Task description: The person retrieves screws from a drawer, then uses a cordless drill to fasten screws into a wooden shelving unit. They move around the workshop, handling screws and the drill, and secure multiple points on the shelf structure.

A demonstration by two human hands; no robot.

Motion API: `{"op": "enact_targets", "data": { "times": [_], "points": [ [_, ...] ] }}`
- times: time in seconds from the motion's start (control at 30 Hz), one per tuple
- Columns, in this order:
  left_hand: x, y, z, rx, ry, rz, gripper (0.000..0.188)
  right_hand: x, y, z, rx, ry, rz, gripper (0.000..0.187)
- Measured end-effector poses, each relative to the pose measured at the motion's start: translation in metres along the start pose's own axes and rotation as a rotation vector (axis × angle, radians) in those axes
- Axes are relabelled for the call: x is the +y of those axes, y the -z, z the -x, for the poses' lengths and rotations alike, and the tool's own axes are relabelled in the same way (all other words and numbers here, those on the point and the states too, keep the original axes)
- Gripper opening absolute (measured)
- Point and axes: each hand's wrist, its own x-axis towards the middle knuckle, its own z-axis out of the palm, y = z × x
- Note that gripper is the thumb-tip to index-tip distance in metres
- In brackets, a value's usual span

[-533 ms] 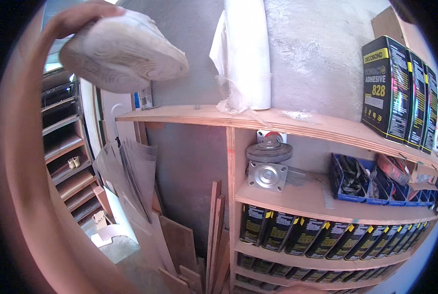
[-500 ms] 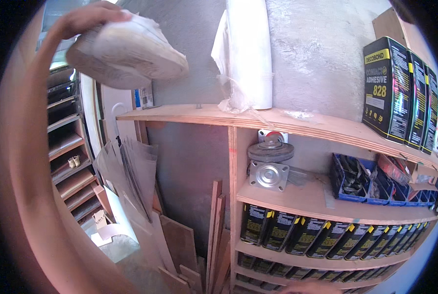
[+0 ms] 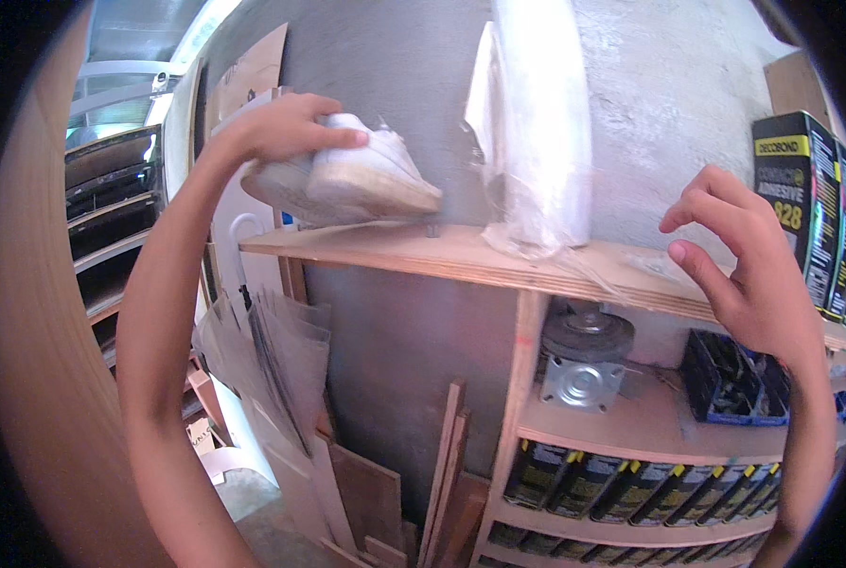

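Observation:
A pair of white shoes (image 3: 374, 176) with dirty, yellowed soles is gripped at the top by my left hand (image 3: 295, 127). The soles hang just over the left part of the wooden top shelf (image 3: 376, 248); whether they touch it I cannot tell. My right hand (image 3: 733, 248) is raised before the shelf's right part, fingers curved and apart, holding nothing. Between my hands a tall roll of clear plastic wrap (image 3: 544, 142) stands upright on the shelf. Black adhesive tins (image 3: 790, 199) stand beyond my right hand.
Below are caster wheels (image 3: 584, 364), blue bins (image 3: 731, 383) and rows of black tins (image 3: 608, 483). Clear sheets (image 3: 272, 360) and wooden boards (image 3: 371, 488) lean under the shelf's left end. A dark rack (image 3: 111, 227) stands at far left, near a large wooden panel (image 3: 44, 312).
My left hand has brought the shoes down to just above the shelf. My right hand has risen from the lower edge to shelf height. The view has shifted left.

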Motion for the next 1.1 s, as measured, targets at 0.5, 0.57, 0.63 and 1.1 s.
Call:
{"op": "enact_targets", "data": {
  "times": [0.5, 0.57, 0.63, 1.1],
  "points": [
    [0.03, -0.016, 0.013, 0.111, -0.275, -0.014, 0.086, -0.09, -0.129, -0.216, -0.066, 0.229, -0.1, 0.107],
    [0.015, -0.03, 0.032, 0.082, -0.183, 0.091, 0.084, -0.102, -0.134, -0.219, -0.211, 0.133, -0.112, 0.11],
    [0.007, -0.046, 0.045, 0.116, -0.19, 0.173, 0.085, -0.113, -0.138, -0.223, -0.337, 0.082, -0.078, 0.112],
    [-0.182, -0.149, -0.014, -0.12, -0.171, 0.053, 0.029, -0.171, -0.184, -0.264, -0.379, 0.095, 0.117, 0.074]
  ]
}}
